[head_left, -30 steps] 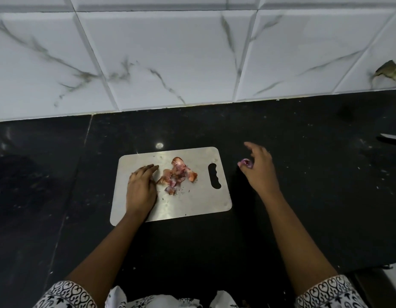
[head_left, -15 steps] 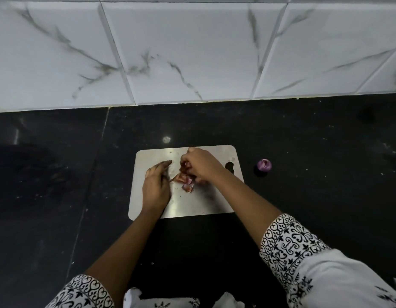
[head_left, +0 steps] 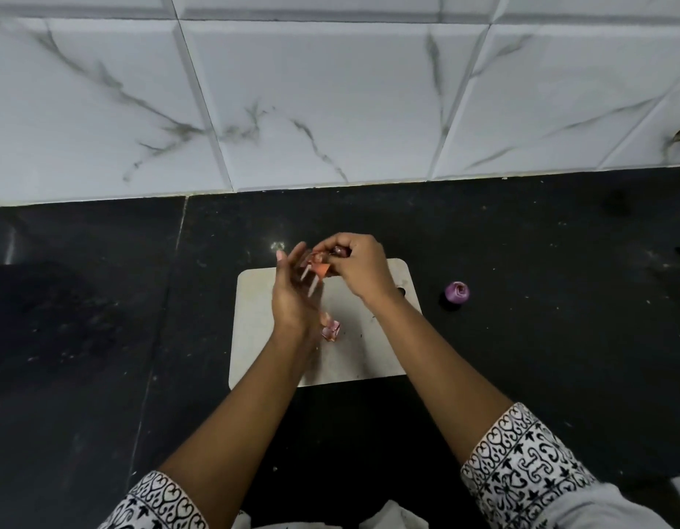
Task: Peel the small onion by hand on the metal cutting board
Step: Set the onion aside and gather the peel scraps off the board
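Right hand pinching papery peels over open left hand, steel board beneath

wall: white marble-veined tiles | counter: glossy black stone, one seam at left

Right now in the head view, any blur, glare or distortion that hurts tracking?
Head view: left hand is motion-blurred, fingers smeared; right hand sharper. Small glare spot on the black counter behind the metal cutting board. Wide-angle lens bows the wall tiles. Peeled onion reads clearly; the peel scraps look soft.
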Available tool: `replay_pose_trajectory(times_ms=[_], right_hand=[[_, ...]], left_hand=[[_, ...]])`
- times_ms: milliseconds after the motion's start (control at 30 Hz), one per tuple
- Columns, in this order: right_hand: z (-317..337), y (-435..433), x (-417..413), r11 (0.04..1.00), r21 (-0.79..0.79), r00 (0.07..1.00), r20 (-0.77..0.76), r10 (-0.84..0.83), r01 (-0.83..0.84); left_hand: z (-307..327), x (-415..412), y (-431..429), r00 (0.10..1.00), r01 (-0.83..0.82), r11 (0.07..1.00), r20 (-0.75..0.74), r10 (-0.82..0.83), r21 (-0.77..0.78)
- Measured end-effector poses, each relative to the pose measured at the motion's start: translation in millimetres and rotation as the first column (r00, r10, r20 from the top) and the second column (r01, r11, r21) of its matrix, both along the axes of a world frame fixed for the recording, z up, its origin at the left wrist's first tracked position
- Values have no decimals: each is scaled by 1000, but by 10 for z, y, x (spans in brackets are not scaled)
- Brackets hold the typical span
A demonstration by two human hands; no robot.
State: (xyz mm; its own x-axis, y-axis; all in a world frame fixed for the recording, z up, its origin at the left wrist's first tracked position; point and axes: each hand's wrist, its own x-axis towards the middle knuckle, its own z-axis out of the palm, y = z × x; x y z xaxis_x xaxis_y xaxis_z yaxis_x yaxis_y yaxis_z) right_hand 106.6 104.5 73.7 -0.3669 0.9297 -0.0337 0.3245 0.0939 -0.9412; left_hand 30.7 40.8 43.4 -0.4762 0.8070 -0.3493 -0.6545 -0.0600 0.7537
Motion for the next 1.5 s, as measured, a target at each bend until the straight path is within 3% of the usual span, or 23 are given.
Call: replay_pose_trajectory(times_ms=[67, 167, 233, 300, 400, 533, 633, 700, 767, 833, 900, 1067, 1200, 1300, 1367, 1400, 1433, 1500], right_hand=[[-26, -189, -118, 995, 93, 1000, 17, -23, 21], [-108, -416, -211, 943, 333, 981, 188, -42, -24], [-198, -470, -229, 885, 421, 912, 410, 9, -198], [-323, -496, -206, 781, 472, 771, 637, 20, -410], [-446, -550, -127, 681, 445, 675, 731, 99, -582], [-419, -596, -66, 629, 526, 741, 660, 122, -573], [-309, -532, 70, 837, 356, 868, 431, 247, -415], [-323, -444, 262, 952, 188, 942, 281, 184, -242], [-406, -373, 455, 980, 101, 912, 394, 118, -170], [-500, -375, 535, 964, 1, 822, 524, 225, -265], [-542, -400, 486, 924, -50, 765, 544, 344, -380], [-505, -298, 167, 807, 12, 633, 627, 454, -590], [-497, -229, 84, 768, 111, 624, 661, 417, -631], [-567, -247, 119, 787, 210, 683, 652, 329, -580], [-645, -239, 160, 881, 219, 797, 555, 241, -419], [-660, -232, 183, 952, 152, 880, 441, 175, -265], [-642, -231, 210, 996, 16, 955, 285, 84, -93], [-536, -245, 276, 959, -260, 991, -43, -130, 115]], left_hand=[[35, 41, 91, 959, -16, 998, 282, -1, 61], [-26, 24, 111, 885, -13, 995, 464, -35, 99], [-105, -32, 54, 861, 29, 997, 505, -61, 72], [-176, -103, -25, 875, 64, 998, 481, -48, -17], [-257, -202, -131, 930, 59, 982, 367, 12, -182], [-370, -297, -159, 922, -22, 961, 366, 126, -276], [-355, -414, -159, 896, -77, 947, 395, 203, -311], [-347, -501, -188, 887, -78, 952, 415, 202, -295], [-349, -572, -229, 873, -72, 953, 444, 203, -293], [-360, -624, -257, 857, -56, 956, 477, 194, -288], [-362, -653, -277, 846, -25, 958, 504, 173, -286], [-345, -642, -313, 851, 10, 958, 506, 143, -287], [-345, -642, -317, 858, 0, 961, 493, 142, -276], [-336, -615, -334, 869, -22, 964, 471, 150, -266], [-326, -580, -342, 875, -28, 965, 460, 150, -261], [-324, -558, -336, 878, -22, 965, 456, 144, -261], [-315, -531, -330, 880, -9, 966, 458, 130, -257], [-294, -468, -312, 867, 20, 972, 488, 101, -236]])
